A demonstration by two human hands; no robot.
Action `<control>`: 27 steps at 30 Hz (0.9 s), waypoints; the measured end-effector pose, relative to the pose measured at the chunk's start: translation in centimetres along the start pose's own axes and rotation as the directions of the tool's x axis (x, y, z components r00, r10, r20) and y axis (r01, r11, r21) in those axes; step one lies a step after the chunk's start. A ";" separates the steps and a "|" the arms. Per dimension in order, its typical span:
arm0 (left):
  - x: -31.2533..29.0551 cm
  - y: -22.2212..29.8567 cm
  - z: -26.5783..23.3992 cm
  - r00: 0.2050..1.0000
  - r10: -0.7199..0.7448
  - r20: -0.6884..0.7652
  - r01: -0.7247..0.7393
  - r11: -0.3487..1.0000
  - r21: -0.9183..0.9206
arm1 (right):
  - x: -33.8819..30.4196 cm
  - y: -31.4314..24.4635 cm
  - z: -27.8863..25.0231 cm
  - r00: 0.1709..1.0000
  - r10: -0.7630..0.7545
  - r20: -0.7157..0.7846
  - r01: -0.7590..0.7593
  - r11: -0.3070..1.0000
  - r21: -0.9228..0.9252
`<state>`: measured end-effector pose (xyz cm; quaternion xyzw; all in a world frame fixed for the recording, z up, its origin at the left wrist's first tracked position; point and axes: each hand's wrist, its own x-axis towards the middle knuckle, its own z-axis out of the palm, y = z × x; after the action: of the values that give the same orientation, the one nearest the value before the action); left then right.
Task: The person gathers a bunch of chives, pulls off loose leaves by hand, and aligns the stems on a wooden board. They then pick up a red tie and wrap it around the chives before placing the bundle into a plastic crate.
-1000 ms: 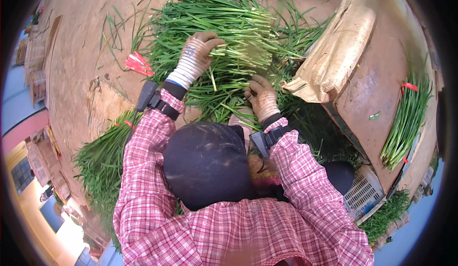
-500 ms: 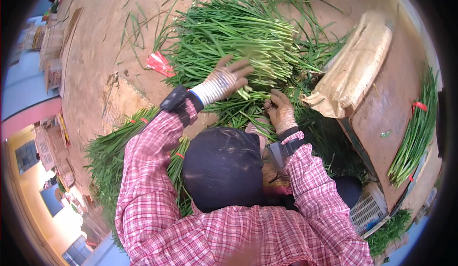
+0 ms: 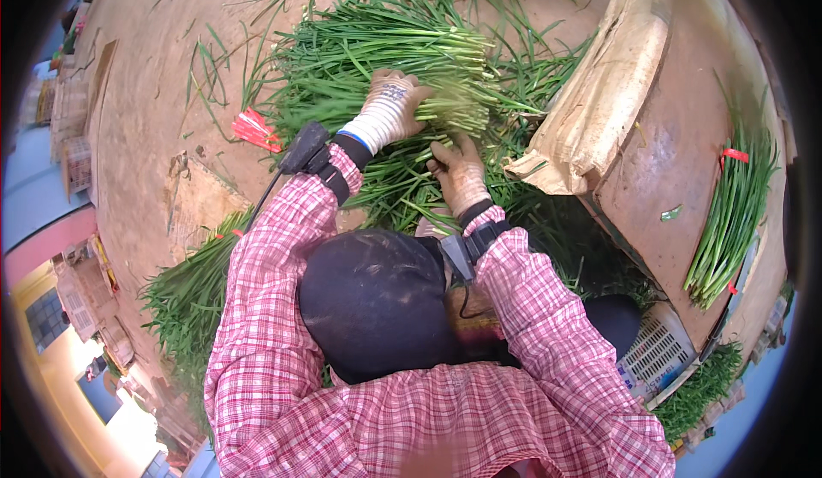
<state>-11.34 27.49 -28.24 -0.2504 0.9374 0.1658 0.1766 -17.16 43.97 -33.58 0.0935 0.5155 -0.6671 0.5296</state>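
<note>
A large heap of garlic chives (image 3: 377,45) lies on the floor in front of me, pale cut ends to the right. My left hand (image 3: 391,104), in a white-cuffed work glove, is closed on chives at the near side of the heap; its fingertips are partly hidden among the leaves. Just to the right and nearer, my gloved right hand (image 3: 461,172) has bent fingers closed around a few chive stalks by the loose greens. How many stalks it holds cannot be made out.
Red ties (image 3: 256,129) lie left of the heap. A folded tan sack (image 3: 599,92) rests on a brown board at right, beside a red-tied chive bundle (image 3: 728,221). More bundles (image 3: 193,294) are at left. A white crate (image 3: 658,349) stands low at right.
My left hand has gone from spread fingers above the heap to curled fingers on the chives. My right hand stays close by the stalks. The whole view has shifted slightly.
</note>
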 end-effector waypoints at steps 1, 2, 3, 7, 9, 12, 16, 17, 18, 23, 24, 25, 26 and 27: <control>-0.1 -0.7 0.5 1.000 -0.005 0.003 0.005 1.000 0.002 | 0.6 0.0 0.3 1.000 0.005 0.003 -0.005 1.000 0.002; -0.3 -1.8 1.5 0.994 0.019 -0.105 -0.029 0.994 -0.102 | 1.3 0.0 0.9 1.000 0.019 0.023 -0.018 0.999 -0.040; -0.6 -3.0 2.6 0.976 0.028 -0.215 -0.072 0.977 -0.199 | 1.7 0.0 1.6 0.998 0.036 0.043 -0.032 0.996 -0.083; -2.2 -3.9 3.4 0.985 0.006 -0.175 -0.129 0.704 -0.698 | 2.3 0.6 1.3 0.998 -0.029 0.055 0.037 0.988 -0.151; -1.6 -2.2 2.8 0.978 0.071 -0.198 -0.177 0.789 -0.589 | 2.7 0.2 0.2 0.990 -0.044 0.136 0.071 0.978 -0.196; -1.5 -1.8 3.1 0.951 0.128 -0.281 -0.242 0.875 -0.420 | 4.3 1.0 -0.7 0.990 0.001 0.138 0.025 0.982 -0.186; -1.0 -1.2 0.5 0.982 0.076 0.172 -0.020 0.953 -0.303 | 3.9 0.8 -0.5 0.982 -0.132 0.138 0.179 0.888 -0.424; -1.1 -1.6 0.3 0.982 0.076 0.170 -0.022 0.953 -0.303 | 3.4 0.1 0.2 0.981 -0.134 0.138 0.180 0.888 -0.424; -1.4 -2.4 0.3 0.994 0.101 0.047 -0.077 0.926 -0.369 | 3.0 -0.3 0.3 0.981 -0.127 0.146 0.175 0.908 -0.381; -2.3 -5.3 0.3 0.996 -0.075 -0.054 0.021 0.745 -0.667 | 3.6 -1.4 0.3 0.977 -0.146 0.156 0.198 0.894 -0.402; -2.1 -5.4 0.6 0.995 -0.070 -0.067 0.010 0.765 -0.644 | 3.6 -1.6 1.1 0.922 -0.305 0.240 0.380 0.836 -0.397; -1.7 -5.2 1.0 0.996 -0.059 -0.069 0.000 0.764 -0.646 | 3.7 -2.0 1.8 0.834 -0.447 0.324 0.547 0.747 -0.378; -1.6 -4.9 1.1 0.994 -0.042 -0.103 -0.038 0.739 -0.673 | 4.1 -2.4 2.3 0.825 -0.424 0.373 0.559 0.709 -0.431; -1.6 -4.6 1.1 0.990 -0.029 -0.137 -0.076 0.713 -0.697 | 4.1 -3.0 2.3 0.889 -0.276 0.365 0.439 0.739 -0.511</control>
<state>-7.36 24.79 -29.63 -0.2976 0.8175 0.4930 0.0012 -20.34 39.33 -33.55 -0.2645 0.6263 -0.5735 0.4571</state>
